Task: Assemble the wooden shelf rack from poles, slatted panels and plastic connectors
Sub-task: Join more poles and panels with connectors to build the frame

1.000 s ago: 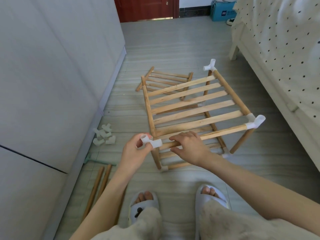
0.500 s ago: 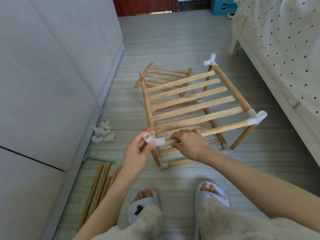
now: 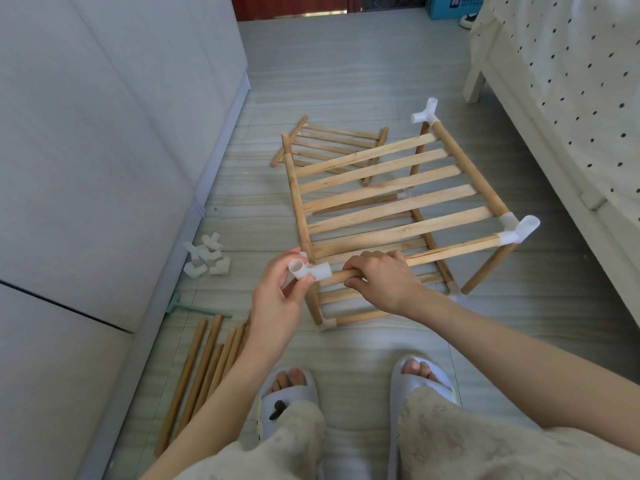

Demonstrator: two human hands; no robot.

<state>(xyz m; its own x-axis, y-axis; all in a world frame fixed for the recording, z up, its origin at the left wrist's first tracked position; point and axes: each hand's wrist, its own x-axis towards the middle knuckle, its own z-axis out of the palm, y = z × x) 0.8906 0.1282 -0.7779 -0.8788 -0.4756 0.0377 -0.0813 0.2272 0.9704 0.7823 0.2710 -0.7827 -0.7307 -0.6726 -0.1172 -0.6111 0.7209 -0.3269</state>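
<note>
Risk: near-left corner joint of the rack (image 3: 398, 202) seats crooked or not at all

The upper slatted panel (image 3: 381, 188) rides unsupported at its left corners — a hard push may rack the frame. Right hand (image 3: 381, 282) wraps the front pole (image 3: 450, 252); if it slackens, the pole may back out of the far connector (image 3: 517, 232). Left hand (image 3: 280, 292) pinches the white connector (image 3: 311, 270) on the pole's end — off-axis pressure could jam it.

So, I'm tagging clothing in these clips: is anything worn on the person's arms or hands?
Nothing visible: the left hand and right hand are bare, with no gloves, rings, watch or bracelets, and both forearms show no sleeves up to the frame edge.
</note>
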